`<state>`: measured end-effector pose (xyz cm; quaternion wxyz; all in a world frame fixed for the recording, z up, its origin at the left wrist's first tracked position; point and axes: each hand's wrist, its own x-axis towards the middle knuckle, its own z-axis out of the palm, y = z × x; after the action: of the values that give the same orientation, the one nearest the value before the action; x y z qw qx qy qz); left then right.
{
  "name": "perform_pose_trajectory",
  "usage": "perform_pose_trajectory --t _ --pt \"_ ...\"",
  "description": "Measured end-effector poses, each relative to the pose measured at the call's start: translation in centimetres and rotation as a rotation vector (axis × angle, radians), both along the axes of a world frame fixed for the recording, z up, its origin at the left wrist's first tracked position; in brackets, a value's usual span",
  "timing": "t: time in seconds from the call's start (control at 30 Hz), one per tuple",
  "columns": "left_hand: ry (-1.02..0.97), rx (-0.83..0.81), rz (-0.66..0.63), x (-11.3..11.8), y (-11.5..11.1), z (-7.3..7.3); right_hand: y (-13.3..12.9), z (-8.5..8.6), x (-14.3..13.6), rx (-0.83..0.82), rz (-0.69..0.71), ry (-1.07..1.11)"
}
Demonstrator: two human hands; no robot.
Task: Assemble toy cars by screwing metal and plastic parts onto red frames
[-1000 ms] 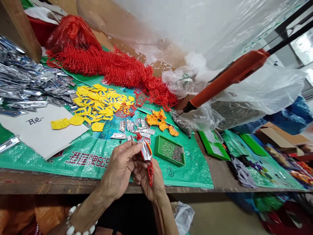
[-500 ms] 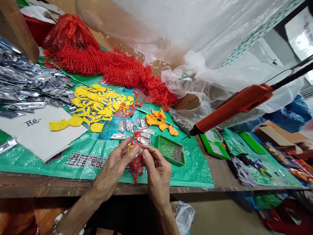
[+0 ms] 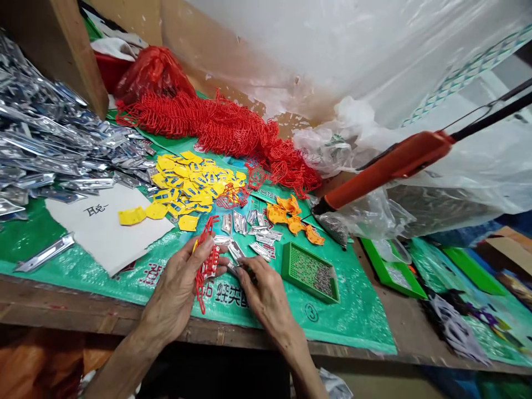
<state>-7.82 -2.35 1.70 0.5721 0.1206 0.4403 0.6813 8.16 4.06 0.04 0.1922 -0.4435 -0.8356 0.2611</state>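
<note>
The left hand (image 3: 170,291) comes in over the near edge of the tabletop (image 3: 401,316), thumb uppermost, its fingers grasping a red plastic frame (image 3: 208,263) that stands roughly upright, a bit of yellow showing at its left side. The right hand (image 3: 270,291) reaches far and to the left, back upward, its fingers pinching a small silver piece (image 3: 233,269) just beside the frame. Bare green sheet (image 3: 353,330) lies right of the right hand, between the green tray (image 3: 310,271) and the near edge; another open strip runs nearer than the one white card (image 3: 103,235). The sheet stops short of the second green tray (image 3: 393,269), on the right. Three yellow pieces (image 3: 188,223) lie at the rim of a yellow heap (image 3: 191,183) too crowded to count, two of them over the card. Beyond the hands are roughly ten small silver parts (image 3: 266,238), overlapping, and at least four orange pieces (image 3: 296,224). One long silver strip (image 3: 45,252) lies alone at left, and one red screwdriver (image 3: 386,169) hangs at a slant above the far right.
</note>
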Motion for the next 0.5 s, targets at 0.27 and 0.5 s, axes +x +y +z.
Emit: perform_pose_trajectory --t 0.27,0.5 --pt "-0.012 0.021 0.095 -0.7 -0.2 -0.9 1.5 1.5 -1.4 0.076 0.065 -0.218" --pt "-0.015 0.066 0.072 -0.5 -0.2 -2.0 2.8 0.4 -2.8 0.192 0.065 -0.228"
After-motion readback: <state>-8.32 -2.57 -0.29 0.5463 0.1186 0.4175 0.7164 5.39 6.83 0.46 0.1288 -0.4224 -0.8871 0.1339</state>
